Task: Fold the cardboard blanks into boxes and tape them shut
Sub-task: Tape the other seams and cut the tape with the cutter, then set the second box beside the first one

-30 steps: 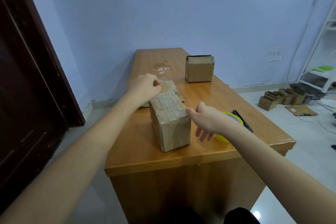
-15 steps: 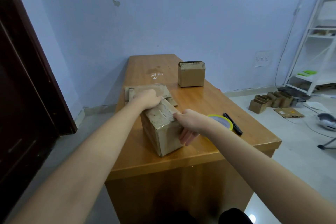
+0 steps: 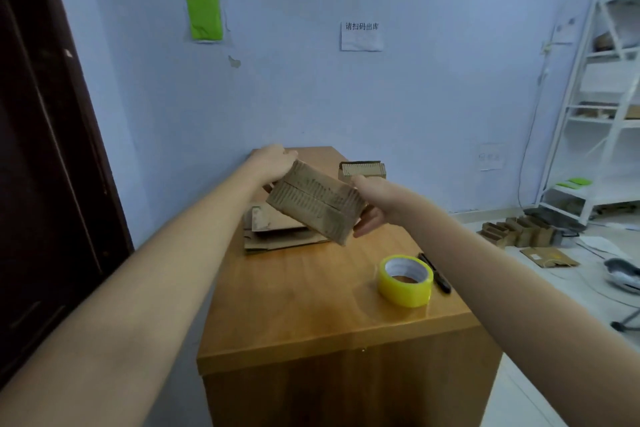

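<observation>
**Two hands grip one box in mid-air**

Left hand (image 3: 273, 163) curls round the far end of the cardboard box (image 3: 317, 203); right hand (image 3: 369, 203) clasps the near end w/ fingers under. Box is tilted, above the tabletop (image 3: 311, 295), its corrugated flaps meeting at a centre seam. Flat blanks (image 3: 277, 229) lie below. Yellow tape roll (image 3: 405, 281) sits beside a black pen (image 3: 434, 272). Glossy wood top, pale blue wall (image 3: 346, 97).
</observation>
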Demonstrator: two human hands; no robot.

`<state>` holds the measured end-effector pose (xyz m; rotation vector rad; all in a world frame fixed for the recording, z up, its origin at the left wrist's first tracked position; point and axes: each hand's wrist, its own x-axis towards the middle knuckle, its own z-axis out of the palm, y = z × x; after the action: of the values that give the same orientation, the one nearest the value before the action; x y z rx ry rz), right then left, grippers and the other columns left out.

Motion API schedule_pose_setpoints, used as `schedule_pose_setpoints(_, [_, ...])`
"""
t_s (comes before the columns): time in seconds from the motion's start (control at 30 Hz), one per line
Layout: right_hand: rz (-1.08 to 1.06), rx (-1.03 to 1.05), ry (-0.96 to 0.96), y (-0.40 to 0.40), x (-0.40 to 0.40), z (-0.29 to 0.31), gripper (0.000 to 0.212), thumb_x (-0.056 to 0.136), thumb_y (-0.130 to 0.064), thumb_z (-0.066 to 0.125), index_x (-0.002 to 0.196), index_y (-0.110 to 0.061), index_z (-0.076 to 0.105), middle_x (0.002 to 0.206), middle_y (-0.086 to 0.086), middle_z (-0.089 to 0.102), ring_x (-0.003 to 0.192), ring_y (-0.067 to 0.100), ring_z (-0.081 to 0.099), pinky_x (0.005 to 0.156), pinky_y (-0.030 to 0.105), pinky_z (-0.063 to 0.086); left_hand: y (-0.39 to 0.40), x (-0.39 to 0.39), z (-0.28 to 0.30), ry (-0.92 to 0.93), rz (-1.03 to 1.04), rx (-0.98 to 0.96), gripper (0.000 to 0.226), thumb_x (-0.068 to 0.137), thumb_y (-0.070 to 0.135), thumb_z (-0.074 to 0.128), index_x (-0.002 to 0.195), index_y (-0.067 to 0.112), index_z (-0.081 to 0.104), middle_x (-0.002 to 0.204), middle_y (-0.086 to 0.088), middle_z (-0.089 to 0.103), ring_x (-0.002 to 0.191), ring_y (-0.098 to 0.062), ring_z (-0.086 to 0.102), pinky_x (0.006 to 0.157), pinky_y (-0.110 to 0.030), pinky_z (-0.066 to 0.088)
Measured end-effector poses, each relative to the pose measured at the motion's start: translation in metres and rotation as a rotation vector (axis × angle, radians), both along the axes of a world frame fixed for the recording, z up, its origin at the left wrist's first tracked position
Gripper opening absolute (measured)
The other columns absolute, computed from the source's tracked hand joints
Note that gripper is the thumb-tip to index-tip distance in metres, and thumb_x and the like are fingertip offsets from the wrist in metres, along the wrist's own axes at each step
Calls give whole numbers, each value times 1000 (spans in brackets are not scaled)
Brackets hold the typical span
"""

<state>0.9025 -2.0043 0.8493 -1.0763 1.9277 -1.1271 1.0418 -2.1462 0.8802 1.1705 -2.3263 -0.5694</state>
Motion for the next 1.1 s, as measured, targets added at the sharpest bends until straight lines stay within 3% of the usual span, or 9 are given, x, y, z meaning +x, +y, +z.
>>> schedule_pose_setpoints(0.13, [-80, -45, 44, 2, -17, 17, 32, 100, -23, 28, 104, -2, 52, 92, 21, 60, 82, 41, 65, 72, 47, 57, 16, -10, 14, 105, -46, 64, 35, 98, 30, 34, 82, 6, 54, 85, -15, 63, 78, -35, 67, 76, -44, 57])
schedule_pose_setpoints(0.27, [-150, -131, 141, 1, -27, 23, 26, 98, -15, 32, 109, 1, 48, 84, 16, 52, 69, 36, 60, 60, 48, 56, 29, -24, 18, 145, -64, 99, 32, 96, 24, 39, 73, 6, 52, 77, -15, 61, 77, -34, 66, 66, -39, 58])
schedule_pose_setpoints(0.5, [-125, -57, 206, -1, -43, 9, 14, 98, -17, 36, 109, -9, 38, 95, 10, 51, 84, 34, 60, 50, 35, 55, 16, -34, -2, 162, -45, 266, 30, 91, 25, 46, 105, 0, 55, 88, -17, 67, 76, -28, 69, 66, -40, 60])
schedule_pose_setpoints(0.67, [-154, -88, 160, -7, -60, 20, 17, 93, -13, 53, 105, -3, 47, 99, 16, 60, 83, 27, 62, 62, 34, 56, 10, -45, -2, 230, -25, 317, 26, 82, 14, 58, 104, 0, 56, 94, -15, 65, 79, -24, 67, 67, -35, 59])
schedule_pose_setpoints(0.8, [-259, -130, 6, -16, -73, 5, 40, 82, -3, 68, 112, -5, 42, 106, 16, 56, 88, 27, 58, 57, 34, 51, 5, -64, -23, 263, 41, 296, 25, 83, 13, 55, 104, -1, 58, 92, -13, 63, 83, -23, 64, 72, -35, 58])
schedule_pose_setpoints(0.87, [-305, -94, 9, -23, -75, -15, 30, 82, -4, 66, 105, -5, 47, 103, 17, 58, 87, 29, 56, 59, 34, 48, 6, -77, -45, 253, 74, 292, 33, 78, 16, 56, 108, 1, 57, 94, -11, 62, 84, -24, 62, 74, -37, 56])
schedule_pose_setpoints(0.97, [-392, -127, -22, -27, -87, -30, 20, 86, -5, 62, 86, -8, 42, 81, 11, 52, 72, 25, 53, 74, 39, 51, 2, -96, -65, 271, 55, 283, 24, 68, 11, 57, 92, 9, 54, 85, -7, 59, 74, -22, 55, 70, -30, 49])
schedule_pose_setpoints(1.03, [-423, -140, -24, -24, -102, -26, 19, 86, -3, 59, 99, -3, 44, 81, 12, 53, 69, 25, 56, 81, 43, 54, 3, -102, -60, 283, 44, 282, 21, 64, 6, 59, 82, 12, 52, 82, -7, 58, 71, -22, 53, 68, -32, 48])
schedule_pose_setpoints(1.1, [-424, -183, 5, -24, -118, -16, 17, 85, 1, 58, 102, -1, 54, 88, 14, 57, 81, 29, 59, 81, 44, 56, -1, -110, -50, 332, 18, 296, 23, 67, 0, 62, 77, 15, 48, 81, -7, 57, 77, -23, 56, 76, -36, 54])
